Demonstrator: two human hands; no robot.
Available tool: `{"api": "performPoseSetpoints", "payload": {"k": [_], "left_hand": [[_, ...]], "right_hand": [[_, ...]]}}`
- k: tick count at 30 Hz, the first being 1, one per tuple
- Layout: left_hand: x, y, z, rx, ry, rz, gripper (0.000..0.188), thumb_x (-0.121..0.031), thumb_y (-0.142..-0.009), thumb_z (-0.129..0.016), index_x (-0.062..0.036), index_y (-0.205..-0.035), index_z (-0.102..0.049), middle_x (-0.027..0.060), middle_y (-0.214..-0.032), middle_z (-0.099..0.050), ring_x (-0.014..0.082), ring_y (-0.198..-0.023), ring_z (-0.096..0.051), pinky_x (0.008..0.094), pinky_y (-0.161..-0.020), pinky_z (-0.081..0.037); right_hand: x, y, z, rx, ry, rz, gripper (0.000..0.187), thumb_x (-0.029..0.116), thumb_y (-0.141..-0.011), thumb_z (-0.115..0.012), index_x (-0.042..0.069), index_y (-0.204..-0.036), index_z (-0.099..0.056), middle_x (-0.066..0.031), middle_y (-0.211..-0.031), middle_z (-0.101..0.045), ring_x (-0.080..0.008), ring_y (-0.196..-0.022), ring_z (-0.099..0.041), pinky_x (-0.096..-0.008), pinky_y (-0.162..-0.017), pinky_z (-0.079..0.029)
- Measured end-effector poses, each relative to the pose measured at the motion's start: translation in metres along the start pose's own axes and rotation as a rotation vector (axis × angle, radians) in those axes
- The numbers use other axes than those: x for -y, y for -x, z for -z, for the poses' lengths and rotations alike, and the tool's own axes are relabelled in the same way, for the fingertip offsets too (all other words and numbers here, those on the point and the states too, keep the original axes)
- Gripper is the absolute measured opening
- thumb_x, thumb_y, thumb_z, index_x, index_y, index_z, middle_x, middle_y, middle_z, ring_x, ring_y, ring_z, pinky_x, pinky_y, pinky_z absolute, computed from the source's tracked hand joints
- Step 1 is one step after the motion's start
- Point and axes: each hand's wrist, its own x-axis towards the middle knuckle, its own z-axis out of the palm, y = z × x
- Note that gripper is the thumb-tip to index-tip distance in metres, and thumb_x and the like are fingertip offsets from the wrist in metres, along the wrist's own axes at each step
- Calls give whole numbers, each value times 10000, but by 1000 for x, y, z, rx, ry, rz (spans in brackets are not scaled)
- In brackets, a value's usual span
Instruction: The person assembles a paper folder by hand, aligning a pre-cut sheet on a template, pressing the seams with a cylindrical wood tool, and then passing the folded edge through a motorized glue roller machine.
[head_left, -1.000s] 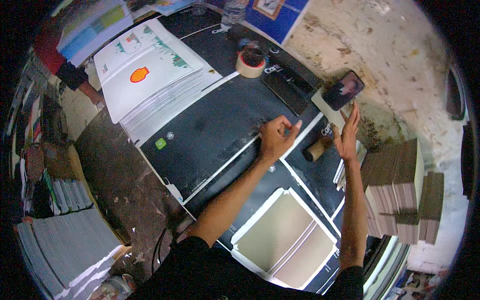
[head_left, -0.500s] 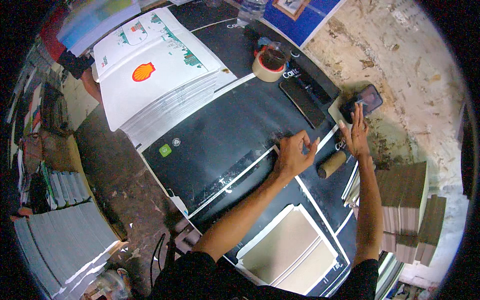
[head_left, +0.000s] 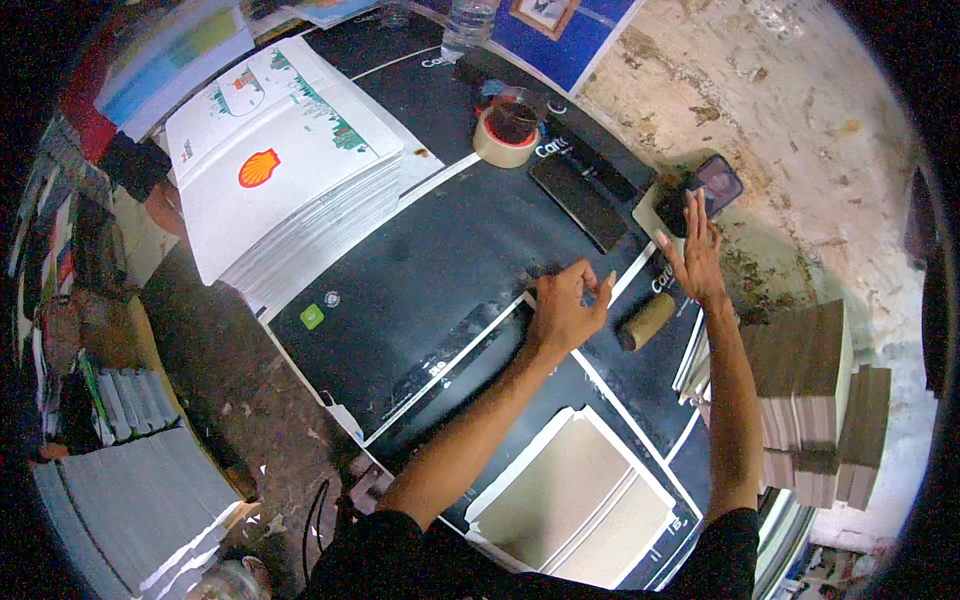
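My right hand (head_left: 702, 262) is raised with its fingers stretched out. Its fingertips reach the lower edge of a dark smartphone (head_left: 716, 188) propped at a slant by the wall; whether they press on it I cannot tell. My left hand (head_left: 568, 308) rests on the black table covering, fingers loosely bent, thumb apart, with nothing seen in it. Between the hands and a little nearer lies a brown cardboard roll (head_left: 648, 322). Beyond my left hand a second dark phone (head_left: 578, 203) lies flat. Close to my body is a beige board cover with white-edged borders (head_left: 565, 490).
A tall stack of white printed sheets (head_left: 310, 190) stands far left, with another person's hand (head_left: 163, 208) beside it. Tape rolls (head_left: 505, 140) and a clear bottle (head_left: 466, 30) are at the back. Cut boards (head_left: 800, 370) are piled right; grey stacks (head_left: 140, 490) stand lower left.
The whole view has shifted, so the table's things appear farther left and slightly higher. Both hands keep nearly the same pose, the right one still at the propped phone.
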Motion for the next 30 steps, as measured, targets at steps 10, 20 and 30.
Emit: {"api": "performPoseSetpoints", "payload": {"k": [10, 20, 30], "left_hand": [[4, -2, -4, 9, -9, -8, 319, -216, -872, -737, -76, -677, -526, 32, -457, -404, 116, -392, -339, 349, -419, -265], [4, -1, -2, 9, -30, -16, 306, -216, -878, -726, -78, -683, -534, 37, -457, -402, 144, -388, -356, 359, -430, -268], [6, -1, -1, 43, -35, 32, 300, -214, -872, -736, -82, -696, -533, 38, -463, -408, 147, -392, -374, 362, -428, -280]], "right_hand": [[9, 0, 18, -9, 86, -25, 950, 628, -943, -523, 99, -1608, -97, -209, -1666, -53, -421, -1447, -336, -610, -1122, -220], [-3, -11, 9, -89, 69, 66, 974, 601, -920, -587, 148, -1614, -76, -178, -1674, -55, -434, -1471, -287, -640, -1126, -226], [-22, -21, 24, -50, 13, 18, 1083, 634, -858, -624, 119, -1613, -43, -172, -1680, -33, -405, -1492, -249, -647, -1100, -275]]}}
